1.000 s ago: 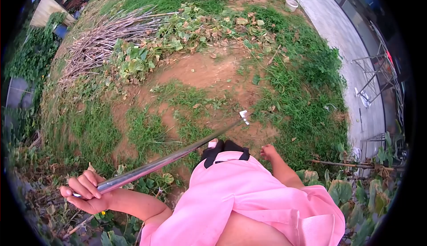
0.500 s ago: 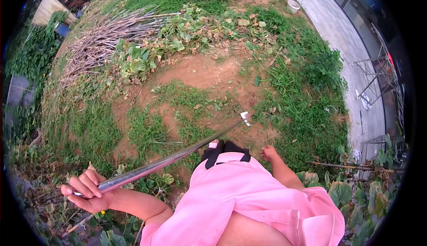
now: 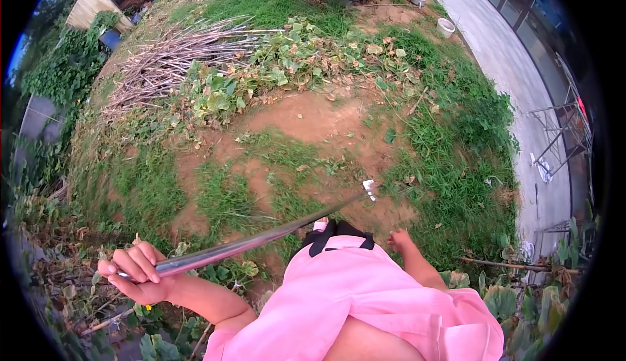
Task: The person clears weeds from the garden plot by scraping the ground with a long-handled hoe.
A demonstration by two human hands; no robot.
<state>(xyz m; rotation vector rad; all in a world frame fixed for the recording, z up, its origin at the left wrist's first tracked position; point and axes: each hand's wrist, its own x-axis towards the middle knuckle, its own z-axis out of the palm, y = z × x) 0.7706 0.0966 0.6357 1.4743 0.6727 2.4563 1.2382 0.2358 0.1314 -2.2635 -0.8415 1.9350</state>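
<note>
My left hand (image 3: 135, 271) is at the lower left, fingers wrapped round the end of a long shiny metal handle (image 3: 254, 238). The handle slants up and to the right across my pink garment (image 3: 365, 302) to a small pale tool head (image 3: 370, 187) that hangs over bare reddish soil (image 3: 313, 116). My right hand (image 3: 398, 238) hangs at my side just right of the garment, above the grass; it holds nothing and its fingers are loosely curled.
A heap of dry stalks (image 3: 169, 61) and cut leafy vines (image 3: 293, 54) lies at the back. A paved path (image 3: 515, 74) with a white pot (image 3: 445, 27) and metal frames (image 3: 557, 123) runs along the right. Grass (image 3: 450, 159) and broad-leaved plants (image 3: 515, 296) surround me.
The view has tilted slightly, so the ground and the tool head sit a little lower and further right. My grip on the handle is unchanged.
</note>
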